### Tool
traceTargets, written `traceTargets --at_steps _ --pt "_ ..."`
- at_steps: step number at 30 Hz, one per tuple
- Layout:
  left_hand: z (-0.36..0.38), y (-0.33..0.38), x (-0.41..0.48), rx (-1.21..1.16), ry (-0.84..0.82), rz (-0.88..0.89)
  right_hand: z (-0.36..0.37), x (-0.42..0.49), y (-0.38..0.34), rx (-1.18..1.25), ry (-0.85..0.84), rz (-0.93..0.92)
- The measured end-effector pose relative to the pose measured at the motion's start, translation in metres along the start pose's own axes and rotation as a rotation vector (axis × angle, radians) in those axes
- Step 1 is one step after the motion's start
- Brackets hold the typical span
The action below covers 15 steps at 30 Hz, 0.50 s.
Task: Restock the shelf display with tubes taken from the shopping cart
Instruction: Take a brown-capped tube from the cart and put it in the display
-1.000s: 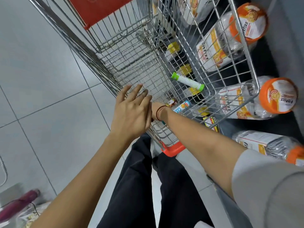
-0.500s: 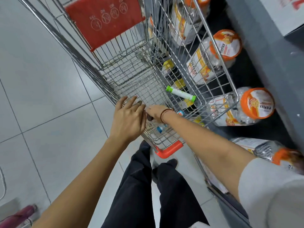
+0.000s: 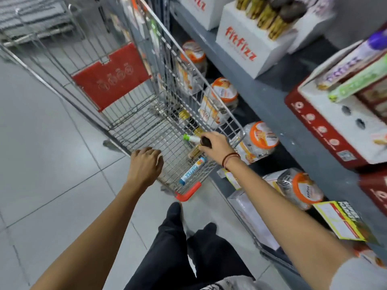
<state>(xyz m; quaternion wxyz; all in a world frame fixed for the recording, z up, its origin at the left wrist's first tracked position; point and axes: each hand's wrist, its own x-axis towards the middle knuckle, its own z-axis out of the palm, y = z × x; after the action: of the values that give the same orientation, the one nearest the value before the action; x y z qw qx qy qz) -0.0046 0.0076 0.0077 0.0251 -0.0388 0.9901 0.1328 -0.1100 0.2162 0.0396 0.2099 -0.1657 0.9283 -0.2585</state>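
The wire shopping cart (image 3: 134, 114) stands against the shelf. My left hand (image 3: 145, 162) curls over the cart's near rim. My right hand (image 3: 216, 146) is inside the cart near its right wall, closed on a tube with a dark brown cap (image 3: 204, 141); its gold body points down-left. On the cart floor lie a blue-capped white tube (image 3: 192, 170) and a green-capped white tube (image 3: 189, 138). On the shelf, a white "fitfizz" display box (image 3: 240, 47) holds several upright brown-capped tubes (image 3: 272, 15).
A red and white display box (image 3: 333, 130) with round holes sits on the shelf at right. Orange-lidded jars (image 3: 261, 137) fill the lower shelf beside the cart. The grey shelf edge (image 3: 261, 97) runs diagonally. Grey floor tiles (image 3: 52, 153) lie to the left.
My right hand came up from the cart floor with the brown-capped tube in it. My left hand's fingers curled over the rim. The view lifted, bringing the shelf display into sight.
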Motion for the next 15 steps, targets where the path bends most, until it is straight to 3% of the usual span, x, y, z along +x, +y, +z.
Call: traceTargets --at_steps 5,15 --pt "-0.018 0.039 0.027 -0.097 0.056 0.071 -0.064 -0.048 -0.008 0.102 0.186 -0.011" --pt "-0.055 0.191 0.083 -0.269 0.137 0.599 -0.184 -0.186 0.001 0.015 0.676 0.086"
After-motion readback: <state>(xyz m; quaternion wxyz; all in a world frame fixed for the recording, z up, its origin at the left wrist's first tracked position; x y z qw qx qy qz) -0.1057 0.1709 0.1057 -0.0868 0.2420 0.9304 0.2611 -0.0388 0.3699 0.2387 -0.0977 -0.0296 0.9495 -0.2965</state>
